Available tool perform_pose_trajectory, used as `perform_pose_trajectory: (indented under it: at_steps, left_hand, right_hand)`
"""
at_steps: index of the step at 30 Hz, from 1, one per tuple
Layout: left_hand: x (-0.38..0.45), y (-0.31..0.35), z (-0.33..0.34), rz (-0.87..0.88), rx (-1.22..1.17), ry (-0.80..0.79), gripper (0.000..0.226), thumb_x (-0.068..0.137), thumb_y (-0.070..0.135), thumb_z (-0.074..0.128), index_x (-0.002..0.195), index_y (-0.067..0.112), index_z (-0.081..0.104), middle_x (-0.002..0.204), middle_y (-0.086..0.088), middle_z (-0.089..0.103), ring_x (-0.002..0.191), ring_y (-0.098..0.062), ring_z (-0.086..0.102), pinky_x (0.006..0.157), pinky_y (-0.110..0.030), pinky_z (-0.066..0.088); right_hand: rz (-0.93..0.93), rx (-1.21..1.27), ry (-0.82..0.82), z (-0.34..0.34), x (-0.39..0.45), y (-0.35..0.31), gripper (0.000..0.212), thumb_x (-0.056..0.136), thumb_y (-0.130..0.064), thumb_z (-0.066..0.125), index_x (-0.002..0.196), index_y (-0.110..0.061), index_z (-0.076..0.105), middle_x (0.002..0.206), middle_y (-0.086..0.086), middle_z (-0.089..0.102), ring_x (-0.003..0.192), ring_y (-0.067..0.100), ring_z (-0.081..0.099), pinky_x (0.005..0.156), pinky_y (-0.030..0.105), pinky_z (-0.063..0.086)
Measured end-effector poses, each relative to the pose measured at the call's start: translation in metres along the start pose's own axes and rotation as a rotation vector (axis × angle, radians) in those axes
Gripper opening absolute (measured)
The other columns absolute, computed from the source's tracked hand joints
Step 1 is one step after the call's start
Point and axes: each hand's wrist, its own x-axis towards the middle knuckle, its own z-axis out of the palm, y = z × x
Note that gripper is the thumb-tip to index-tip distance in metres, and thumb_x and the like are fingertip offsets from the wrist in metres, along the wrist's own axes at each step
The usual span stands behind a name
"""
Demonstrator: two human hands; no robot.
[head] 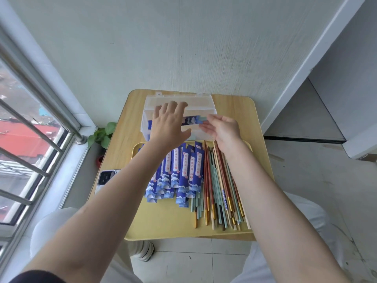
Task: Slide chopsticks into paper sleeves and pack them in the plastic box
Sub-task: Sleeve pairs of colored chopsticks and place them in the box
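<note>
Hands meet over the plastic box point(206, 99): right hand point(221, 130) pinches a sleeved pair point(190, 120) for lowering in, left hand point(169, 123) spread flat, steadying it.

Bright, even daylight from the window point(30, 139) at left, soft faint shadows on the worktop point(130, 127), wide-angle bending of the wall point(183, 48) edges, and motion blur on both hands' fingers point(173, 105).

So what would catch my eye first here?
Probably the two hands over the clear plastic box at the table's far edge: the left hand spread flat, the right hand holding a sleeved pair. Then the yellow tray nearer, with blue paper sleeves beside loose chopsticks.
</note>
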Motion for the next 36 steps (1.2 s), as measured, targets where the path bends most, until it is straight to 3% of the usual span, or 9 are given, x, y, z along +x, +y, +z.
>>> perform_pose_trajectory:
  at_steps: [6, 14, 19, 24, 27, 29, 31, 33, 36]
  left_hand:
    - [0.001, -0.032, 0.025, -0.189, -0.09, -0.08, 0.054, 0.1, 0.031, 0.047, 0.149, 0.011, 0.037, 0.154, -0.009, 0.039, 0.146, -0.025, 0.03, 0.123, -0.039, 0.01]
    - [-0.008, -0.048, 0.059, -0.234, -0.169, -0.165, 0.049, 0.104, 0.022, 0.032, 0.149, 0.004, 0.037, 0.154, -0.013, 0.039, 0.147, -0.026, 0.028, 0.124, -0.04, 0.008]
    - [-0.009, -0.051, 0.064, -0.228, -0.146, -0.15, 0.048, 0.106, 0.025, 0.029, 0.148, 0.005, 0.039, 0.153, -0.01, 0.042, 0.146, -0.023, 0.028, 0.124, -0.039, 0.004]
    - [-0.008, -0.051, 0.059, -0.234, -0.172, -0.178, 0.049, 0.106, 0.026, 0.031, 0.152, 0.008, 0.035, 0.158, -0.009, 0.036, 0.151, -0.023, 0.02, 0.124, -0.037, 0.0]
    - [-0.012, -0.049, 0.054, -0.214, -0.175, -0.154, 0.052, 0.101, 0.027, 0.048, 0.149, 0.008, 0.039, 0.158, -0.012, 0.034, 0.152, -0.029, 0.018, 0.125, -0.041, 0.007]
    - [-0.019, -0.039, 0.051, -0.176, -0.165, -0.001, 0.041, 0.095, 0.026, 0.055, 0.131, 0.007, 0.057, 0.138, -0.015, 0.052, 0.134, -0.035, 0.043, 0.114, -0.045, 0.032]
    - [-0.026, -0.027, 0.044, -0.205, -0.182, 0.07, 0.023, 0.093, 0.026, 0.055, 0.105, 0.008, 0.064, 0.105, -0.009, 0.061, 0.097, -0.029, 0.057, 0.081, -0.037, 0.045]
    - [-0.033, -0.012, 0.038, -0.305, -0.205, -0.12, 0.019, 0.095, 0.029, 0.053, 0.092, 0.012, 0.06, 0.085, -0.002, 0.059, 0.074, -0.023, 0.055, 0.057, -0.03, 0.037]
    - [-0.044, 0.002, 0.041, -0.312, -0.108, -0.445, 0.023, 0.093, 0.036, 0.055, 0.082, 0.015, 0.052, 0.079, 0.001, 0.055, 0.074, -0.022, 0.055, 0.054, -0.027, 0.034]
  right_hand:
    - [-0.109, -0.189, 0.236, 0.011, 0.05, -0.001, 0.005, 0.095, -0.005, 0.064, 0.091, -0.005, 0.062, 0.082, 0.012, 0.074, 0.069, 0.022, 0.075, 0.067, 0.031, 0.062]
    - [-0.112, -0.867, 0.099, 0.062, 0.09, 0.034, 0.018, 0.097, -0.021, 0.064, 0.08, -0.017, 0.059, 0.083, 0.003, 0.073, 0.07, 0.021, 0.073, 0.074, 0.039, 0.062]
    - [-0.165, -1.377, 0.112, 0.061, 0.098, 0.034, 0.016, 0.097, -0.026, 0.063, 0.093, -0.011, 0.068, 0.086, 0.003, 0.065, 0.075, 0.023, 0.061, 0.05, 0.025, 0.034]
    - [-0.186, -1.593, 0.015, 0.059, 0.089, 0.028, 0.013, 0.102, -0.016, 0.048, 0.094, -0.009, 0.056, 0.085, 0.005, 0.055, 0.082, 0.026, 0.054, 0.071, 0.032, 0.04]
    - [-0.401, -1.56, 0.057, 0.051, 0.074, 0.021, 0.021, 0.1, -0.012, 0.043, 0.094, -0.007, 0.063, 0.092, 0.006, 0.063, 0.087, 0.026, 0.058, 0.079, 0.035, 0.045]
    - [-0.566, -1.433, 0.103, 0.044, 0.056, 0.021, 0.022, 0.099, -0.011, 0.045, 0.093, -0.008, 0.066, 0.094, 0.002, 0.064, 0.087, 0.022, 0.058, 0.076, 0.034, 0.047]
    - [-0.543, -1.335, 0.103, 0.037, 0.038, 0.026, 0.018, 0.097, -0.011, 0.046, 0.087, -0.01, 0.061, 0.087, 0.0, 0.06, 0.076, 0.019, 0.055, 0.061, 0.032, 0.045]
    - [-0.369, -1.401, 0.039, 0.026, 0.02, 0.033, 0.021, 0.097, -0.015, 0.048, 0.077, -0.013, 0.053, 0.074, 0.0, 0.054, 0.064, 0.019, 0.052, 0.051, 0.028, 0.036]
    - [-0.066, -1.601, -0.099, 0.009, 0.002, 0.049, 0.025, 0.096, -0.023, 0.055, 0.074, -0.012, 0.05, 0.073, 0.005, 0.057, 0.068, 0.026, 0.058, 0.053, 0.027, 0.039]
